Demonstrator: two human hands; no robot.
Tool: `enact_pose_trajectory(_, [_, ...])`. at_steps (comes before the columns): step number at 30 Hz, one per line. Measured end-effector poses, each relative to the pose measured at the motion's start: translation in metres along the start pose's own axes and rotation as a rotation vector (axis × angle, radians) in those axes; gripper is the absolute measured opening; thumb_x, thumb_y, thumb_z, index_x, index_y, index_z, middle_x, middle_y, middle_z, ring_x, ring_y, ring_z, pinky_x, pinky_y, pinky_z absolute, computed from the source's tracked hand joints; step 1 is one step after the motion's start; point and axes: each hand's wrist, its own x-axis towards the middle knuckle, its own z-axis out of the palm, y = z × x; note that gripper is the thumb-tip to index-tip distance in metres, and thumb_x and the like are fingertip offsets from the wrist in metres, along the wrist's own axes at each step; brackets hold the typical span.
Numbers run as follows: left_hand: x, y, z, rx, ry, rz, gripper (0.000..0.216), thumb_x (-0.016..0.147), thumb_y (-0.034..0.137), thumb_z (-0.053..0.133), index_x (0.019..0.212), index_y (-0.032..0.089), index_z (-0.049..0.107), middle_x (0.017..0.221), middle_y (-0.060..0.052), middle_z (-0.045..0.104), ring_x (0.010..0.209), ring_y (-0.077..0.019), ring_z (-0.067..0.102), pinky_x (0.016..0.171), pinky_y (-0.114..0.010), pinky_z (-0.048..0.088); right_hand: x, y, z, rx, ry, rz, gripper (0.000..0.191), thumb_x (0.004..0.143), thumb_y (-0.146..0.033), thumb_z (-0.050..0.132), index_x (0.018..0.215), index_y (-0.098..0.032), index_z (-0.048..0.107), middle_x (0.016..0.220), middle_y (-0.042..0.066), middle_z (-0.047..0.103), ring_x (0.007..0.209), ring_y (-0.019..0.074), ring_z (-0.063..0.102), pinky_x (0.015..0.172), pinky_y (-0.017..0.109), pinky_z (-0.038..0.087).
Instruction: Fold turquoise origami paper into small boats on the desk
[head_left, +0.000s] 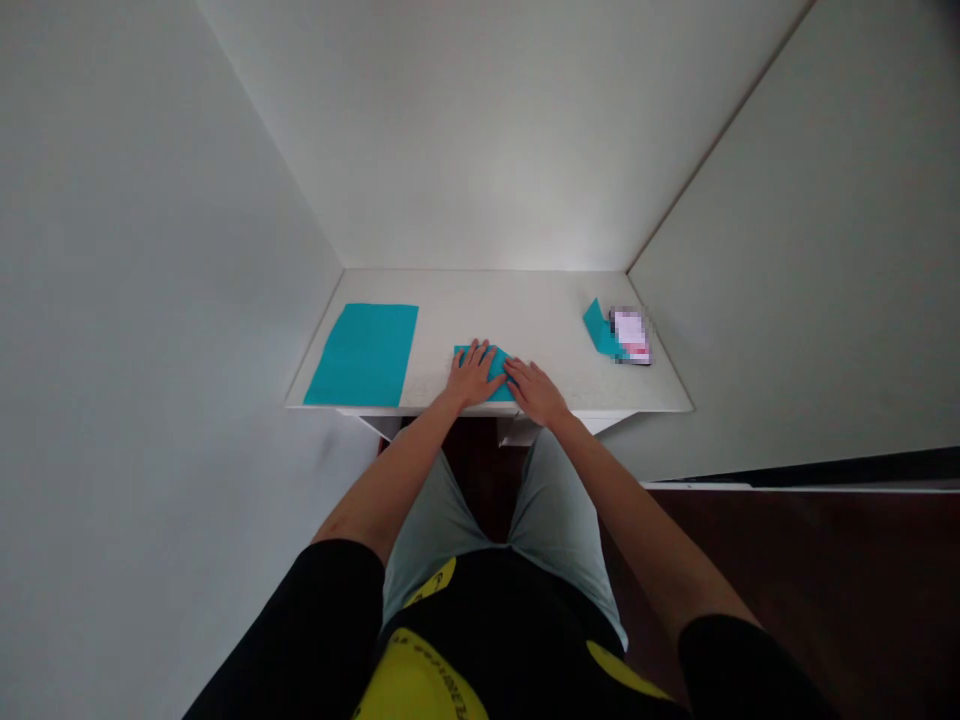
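My left hand (472, 375) lies flat with fingers spread on a small folded teal paper (496, 364) near the front edge of a white table (517, 300). My right hand (534, 392) rests beside it, fingers stretched out, pressing the paper's right part. Most of the folded paper is hidden under both hands. Neither hand grips anything.
A larger flat teal sheet (363, 353) lies on the table's left side. At the back right lie another teal piece (599, 327) and a blurred-out small object (631, 335). White walls close the table in on three sides. Dark floor shows to the right.
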Motion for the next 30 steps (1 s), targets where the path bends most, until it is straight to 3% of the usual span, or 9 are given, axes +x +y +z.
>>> enact_pose_trajectory(3, [0.009, -0.009, -0.011, -0.051, -0.011, -0.162, 0.083, 0.102, 0.067, 0.043, 0.167, 0.017, 0.037, 0.178, -0.015, 0.031, 0.168, -0.0325, 0.019, 0.134, -0.052, 0.023, 0.0, 0.002, 0.002, -0.004, 0.034, -0.025, 0.055, 0.111, -0.038, 0.035, 0.159, -0.018, 0.054, 0.167, 0.013, 0.05, 0.158, 0.0265, 0.044, 0.133, 0.057, 0.031])
enact_pose_trajectory(7, [0.011, -0.027, -0.032, -0.019, 0.061, -0.31, 0.078, 0.093, 0.065, 0.064, 0.153, 0.017, 0.051, 0.167, -0.02, 0.044, 0.157, -0.0358, 0.037, 0.128, -0.051, 0.032, -0.004, 0.0, -0.002, -0.013, 0.04, -0.017, 0.055, 0.111, -0.039, 0.037, 0.159, -0.018, 0.054, 0.167, 0.013, 0.051, 0.157, 0.0267, 0.045, 0.133, 0.056, 0.031])
enact_pose_trajectory(13, [0.012, -0.038, -0.05, -0.005, 0.034, -0.305, 0.055, 0.088, 0.055, 0.074, 0.13, 0.022, 0.064, 0.149, -0.016, 0.056, 0.143, -0.0359, 0.048, 0.121, -0.05, 0.036, -0.002, 0.0, 0.001, -0.021, 0.048, -0.014, 0.055, 0.111, -0.04, 0.037, 0.159, -0.018, 0.054, 0.167, 0.013, 0.051, 0.157, 0.0277, 0.046, 0.133, 0.056, 0.031])
enact_pose_trajectory(21, [0.025, -0.04, -0.055, -0.033, -0.042, -0.296, 0.061, 0.082, 0.056, 0.082, 0.132, 0.024, 0.065, 0.146, -0.016, 0.061, 0.141, -0.038, 0.05, 0.118, -0.052, 0.036, -0.003, 0.002, 0.003, -0.022, 0.065, -0.04, 0.053, 0.112, -0.041, 0.039, 0.158, -0.02, 0.054, 0.166, 0.012, 0.053, 0.155, 0.0285, 0.048, 0.132, 0.057, 0.032])
enact_pose_trajectory(26, [0.031, -0.04, -0.055, -0.092, 0.006, -0.3, 0.052, 0.079, 0.05, 0.087, 0.119, 0.023, 0.068, 0.14, -0.015, 0.066, 0.136, -0.0366, 0.056, 0.116, -0.053, 0.039, -0.003, 0.002, 0.003, -0.033, 0.071, -0.039, 0.052, 0.112, -0.04, 0.039, 0.158, -0.022, 0.054, 0.165, 0.012, 0.054, 0.155, 0.0277, 0.048, 0.131, 0.056, 0.033])
enact_pose_trajectory(30, [0.033, -0.041, -0.054, -0.304, 0.066, -0.239, 0.049, 0.083, 0.042, 0.086, 0.122, 0.021, 0.065, 0.126, -0.01, 0.076, 0.122, -0.0299, 0.068, 0.114, -0.049, 0.046, -0.003, 0.0, 0.002, -0.042, 0.077, -0.036, 0.05, 0.112, -0.04, 0.04, 0.157, -0.023, 0.055, 0.165, 0.011, 0.054, 0.154, 0.0277, 0.048, 0.131, 0.056, 0.034])
